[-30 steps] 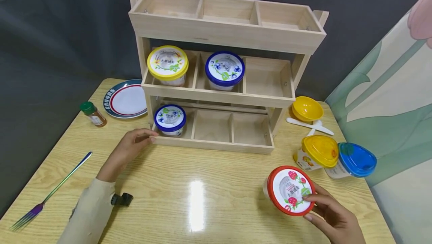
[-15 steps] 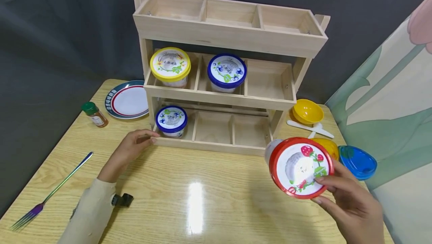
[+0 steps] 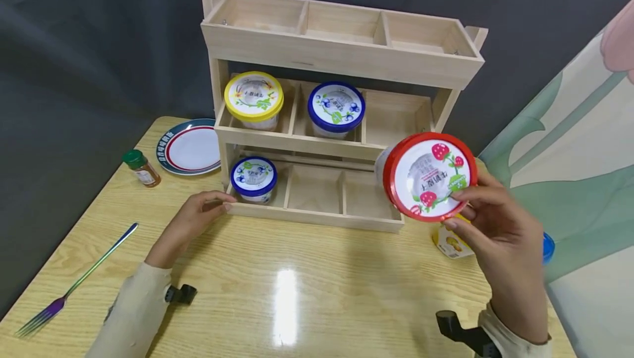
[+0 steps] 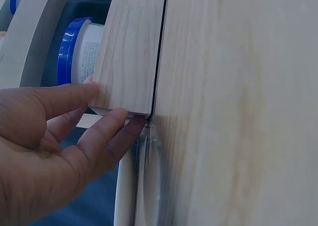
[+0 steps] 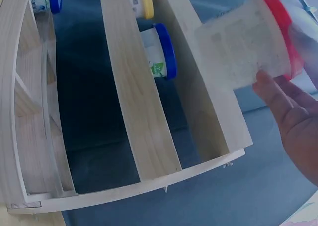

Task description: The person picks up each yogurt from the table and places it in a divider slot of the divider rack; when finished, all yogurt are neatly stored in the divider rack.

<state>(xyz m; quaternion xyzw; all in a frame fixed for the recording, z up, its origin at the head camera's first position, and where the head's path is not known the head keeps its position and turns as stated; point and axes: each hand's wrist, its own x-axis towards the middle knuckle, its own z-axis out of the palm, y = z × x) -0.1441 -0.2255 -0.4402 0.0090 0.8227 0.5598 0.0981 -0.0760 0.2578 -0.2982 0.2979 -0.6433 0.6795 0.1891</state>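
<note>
My right hand [image 3: 500,226] grips a round plastic tub [image 3: 431,176] by its red strawberry-printed lid, held tilted in front of the rack's right side. In the right wrist view the tub's clear body [image 5: 238,47] points toward the rack. My left hand [image 3: 195,220] holds the lower left corner of the three-tier wooden rack [image 3: 317,220], thumb and fingers about the board's end in the left wrist view. On the middle tier sit a yellow-lidded tub [image 3: 253,99] and a blue-lidded tub [image 3: 337,109]. Another blue-lidded tub [image 3: 254,179] is in the bottom left compartment.
Left of the rack are a plate [image 3: 190,149] and a green-capped spice jar [image 3: 141,168]. A rainbow-coloured fork [image 3: 76,284] lies at the left front. Behind my right hand, a yellow-printed container [image 3: 452,241] and a blue lid [image 3: 548,248] are partly hidden.
My right hand has lifted the red-lidded tub up from low over the right of the table toward the rack's middle tier. The left hand has stayed at the rack's corner.
</note>
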